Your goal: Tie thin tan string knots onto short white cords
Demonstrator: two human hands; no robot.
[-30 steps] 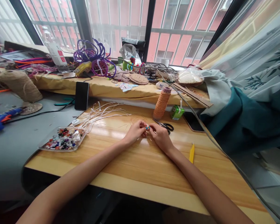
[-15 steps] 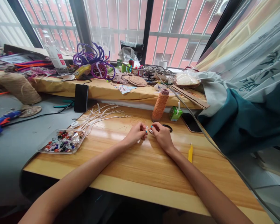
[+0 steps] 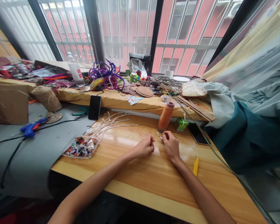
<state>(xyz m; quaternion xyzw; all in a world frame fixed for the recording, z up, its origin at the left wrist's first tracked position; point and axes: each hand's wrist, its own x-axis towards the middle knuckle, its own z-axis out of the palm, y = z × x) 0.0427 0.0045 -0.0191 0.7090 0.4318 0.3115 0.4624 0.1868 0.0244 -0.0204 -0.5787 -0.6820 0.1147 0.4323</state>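
Note:
Over the middle of the wooden desk, my left hand is closed, its fingers curled together; whatever it pinches is too small to make out. To its right, my right hand pinches a small whitish piece between thumb and fingertips. The two hands are apart. Just behind them stands a cone of orange thread, with thin loops of orange thread lying to its left. A clear tray of mixed beads sits at the desk's left side, near white cords.
A yellow tool lies right of my right hand. Behind it are a green carton and a dark phone. Another phone leans at the ledge. At left is a blue glue gun with black cables. A grey cable crosses the right side.
My hands have moved apart, the left one now separate from the small piece at my right fingertips. The camera view has turned left and up, showing more of the left side.

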